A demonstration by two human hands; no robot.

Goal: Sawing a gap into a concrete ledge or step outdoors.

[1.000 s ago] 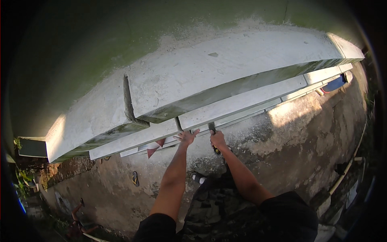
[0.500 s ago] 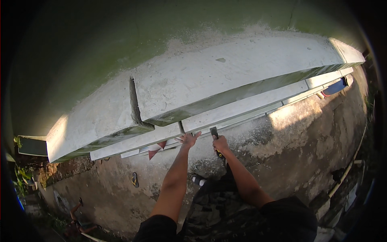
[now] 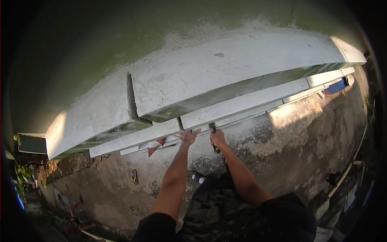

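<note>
— Looking down from the head view: where are the hands?

— Both up against the wall. Left hand (image 3: pixel 188 136) is spread, fingers apart, palm pressed on the lower edge of a pale concrete strip (image 3: pixel 242 105) that runs along under the wide ledge (image 3: pixel 225 72). Nothing held in it.

— And the right?

— Right hand (image 3: pixel 217 139) is closed around a dark-handled tool (image 3: pixel 214 138). Handle end pokes out below the fist; top end points up at the strip's lower edge. Blade or tip too small to tell.

— How close together?

— Just beside each other, not touching. A narrow dark joint (image 3: pixel 179 123) in the strip sits right above the left hand.

— Anything else about?

— A reddish triangular scrap (image 3: pixel 155 147) hangs under the strip, left of the left hand. Further down, a sandal (image 3: pixel 134 176) lies on the stained ground (image 3: pixel 306 133). A deep vertical gap (image 3: pixel 130 97) splits the ledge above. Something blue (image 3: pixel 335 86) far right.
</note>
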